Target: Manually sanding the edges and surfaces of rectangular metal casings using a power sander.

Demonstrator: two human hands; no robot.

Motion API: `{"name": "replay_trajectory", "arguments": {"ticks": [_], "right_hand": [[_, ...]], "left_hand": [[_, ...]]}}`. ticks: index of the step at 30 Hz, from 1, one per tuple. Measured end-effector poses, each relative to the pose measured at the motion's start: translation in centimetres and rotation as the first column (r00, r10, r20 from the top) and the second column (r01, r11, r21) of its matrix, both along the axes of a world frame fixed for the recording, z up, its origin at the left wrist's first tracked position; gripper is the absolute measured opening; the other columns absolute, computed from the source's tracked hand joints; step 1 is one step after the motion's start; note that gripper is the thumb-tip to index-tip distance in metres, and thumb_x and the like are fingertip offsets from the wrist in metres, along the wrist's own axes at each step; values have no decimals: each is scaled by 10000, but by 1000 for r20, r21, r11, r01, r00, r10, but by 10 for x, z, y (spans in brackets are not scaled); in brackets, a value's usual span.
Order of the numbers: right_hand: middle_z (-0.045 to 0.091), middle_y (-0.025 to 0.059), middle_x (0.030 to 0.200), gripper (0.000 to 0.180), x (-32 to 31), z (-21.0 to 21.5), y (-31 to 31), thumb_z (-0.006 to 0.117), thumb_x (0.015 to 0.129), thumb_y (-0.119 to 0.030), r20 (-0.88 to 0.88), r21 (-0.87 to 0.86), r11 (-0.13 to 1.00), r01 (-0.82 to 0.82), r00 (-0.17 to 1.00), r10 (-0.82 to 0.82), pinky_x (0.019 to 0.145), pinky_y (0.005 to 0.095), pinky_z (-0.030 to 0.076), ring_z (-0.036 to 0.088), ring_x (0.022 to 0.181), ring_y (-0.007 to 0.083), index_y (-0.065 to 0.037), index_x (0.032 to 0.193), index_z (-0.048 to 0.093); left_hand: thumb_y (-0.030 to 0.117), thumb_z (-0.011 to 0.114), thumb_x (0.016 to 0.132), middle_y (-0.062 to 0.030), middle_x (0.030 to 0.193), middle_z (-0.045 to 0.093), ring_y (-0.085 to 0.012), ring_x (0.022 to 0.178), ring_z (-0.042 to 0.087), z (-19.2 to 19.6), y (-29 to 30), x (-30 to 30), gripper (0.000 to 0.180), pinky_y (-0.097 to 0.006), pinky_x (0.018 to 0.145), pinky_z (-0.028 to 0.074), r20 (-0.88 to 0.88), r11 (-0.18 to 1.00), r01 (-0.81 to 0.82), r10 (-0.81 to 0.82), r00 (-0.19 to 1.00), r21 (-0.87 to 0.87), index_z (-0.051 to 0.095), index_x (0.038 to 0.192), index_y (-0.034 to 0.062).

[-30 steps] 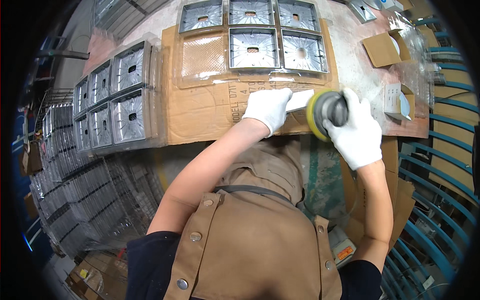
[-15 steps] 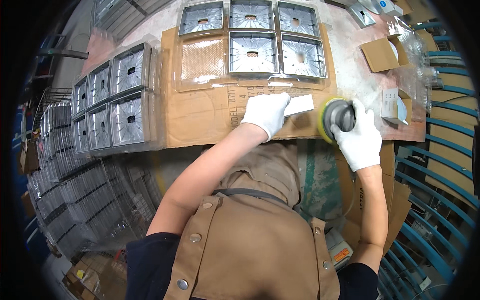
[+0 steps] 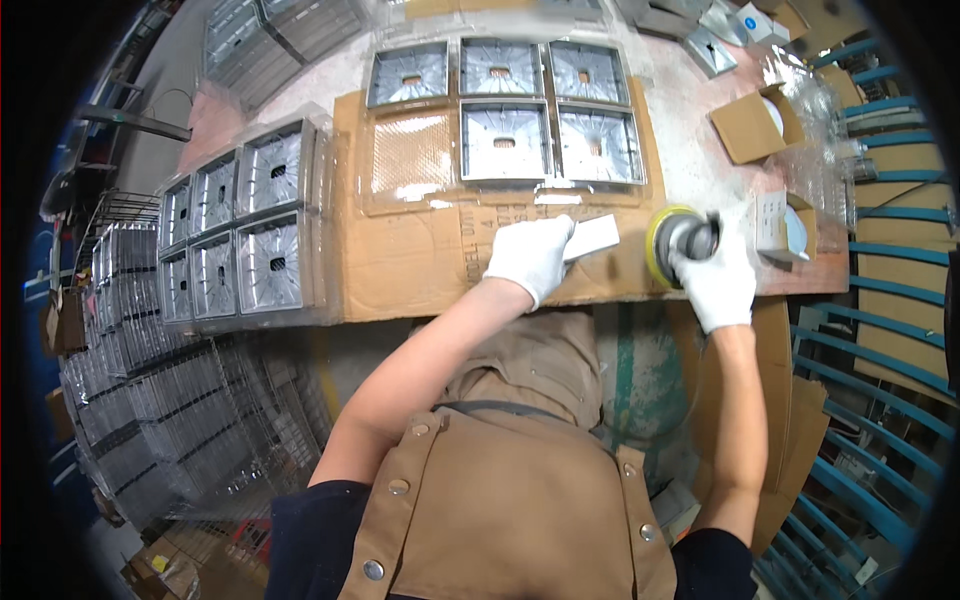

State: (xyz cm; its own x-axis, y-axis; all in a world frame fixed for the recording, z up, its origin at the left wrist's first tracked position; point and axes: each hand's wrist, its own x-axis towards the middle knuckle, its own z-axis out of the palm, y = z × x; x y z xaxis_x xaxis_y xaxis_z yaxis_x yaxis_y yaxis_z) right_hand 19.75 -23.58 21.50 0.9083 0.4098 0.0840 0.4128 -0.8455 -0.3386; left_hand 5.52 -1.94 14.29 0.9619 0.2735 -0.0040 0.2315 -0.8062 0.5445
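Note:
My left hand [image 3: 530,258], in a white glove, grips a whitish rectangular piece [image 3: 594,237]. Only a bright flat side of it shows, so its exact kind is unclear. In my right hand [image 3: 718,284], also gloved, is a round grey power sander [image 3: 690,241] with a yellow-green rim; its disc faces left, apart from the piece. Beyond both hands, a clear plastic tray [image 3: 410,192] holds several square silver metal housings [image 3: 504,142], each with ribs and a central opening. The tray's near left pocket has no housing in it.
Under the tray lies flattened cardboard [image 3: 400,290] on the table. Stacked trays of similar housings [image 3: 270,262] stand at left. Opened small boxes [image 3: 752,128] sit at right, near blue roller bars [image 3: 890,300]. Piles of clear trays [image 3: 180,420] are at lower left.
The view has shifted, so the table and trays appear lower. The sander has turned slightly and sits a little farther from the whitish piece. Both hands keep their holds.

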Motion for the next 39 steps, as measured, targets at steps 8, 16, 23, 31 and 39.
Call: {"name": "replay_trajectory", "arguments": {"ticks": [8, 16, 23, 31, 39], "right_hand": [[582, 226, 1252, 853, -26, -29, -9, 800, 762, -337, -171, -162, 977, 138, 971, -166, 919, 505, 541, 654, 1059, 448, -101, 1489, 420], [567, 201, 1244, 810, -23, -45, 2, 848, 724, -322, -202, -159, 978, 138, 965, -169, 916, 508, 546, 658, 1055, 442, -137, 1412, 462], [565, 202, 1236, 787, -24, -55, 6, 837, 744, -354, -228, -180, 976, 123, 960, -164, 895, 516, 553, 669, 1023, 446, -144, 1405, 465], [569, 195, 1226, 742, -24, -67, 12, 819, 764, -356, -182, -112, 983, 147, 969, -166, 877, 524, 551, 672, 1010, 446, -150, 1387, 473], [575, 187, 1219, 692, -23, -74, 10, 794, 789, -356, -144, -86, 981, 175, 972, -186, 864, 530, 552, 676, 992, 447, -157, 1372, 480]], "left_hand": [[382, 713, 877, -175, 849, 706, -394, 804, 701, 3, -8, -9, 314, -514, 707, 543, 23, 997, 32, -31, 999, -69, 593, 925, 96], [367, 684, 911, -187, 815, 707, -398, 789, 710, 13, -9, -11, 303, -520, 694, 544, -67, 999, 13, -16, 998, -46, 609, 950, 76], [352, 708, 895, -189, 857, 710, -392, 815, 710, 11, -6, -7, 316, -512, 700, 549, -44, 999, 30, -32, 999, -40, 594, 985, 71], [381, 708, 903, -177, 840, 705, -386, 801, 709, 17, -5, -5, 345, -508, 684, 549, -60, 1000, 28, -29, 998, -3, 587, 986, 69], [406, 702, 911, -179, 837, 703, -381, 799, 710, 18, -2, -3, 365, -506, 678, 546, -52, 999, 36, -36, 998, 7, 593, 986, 66]]}}
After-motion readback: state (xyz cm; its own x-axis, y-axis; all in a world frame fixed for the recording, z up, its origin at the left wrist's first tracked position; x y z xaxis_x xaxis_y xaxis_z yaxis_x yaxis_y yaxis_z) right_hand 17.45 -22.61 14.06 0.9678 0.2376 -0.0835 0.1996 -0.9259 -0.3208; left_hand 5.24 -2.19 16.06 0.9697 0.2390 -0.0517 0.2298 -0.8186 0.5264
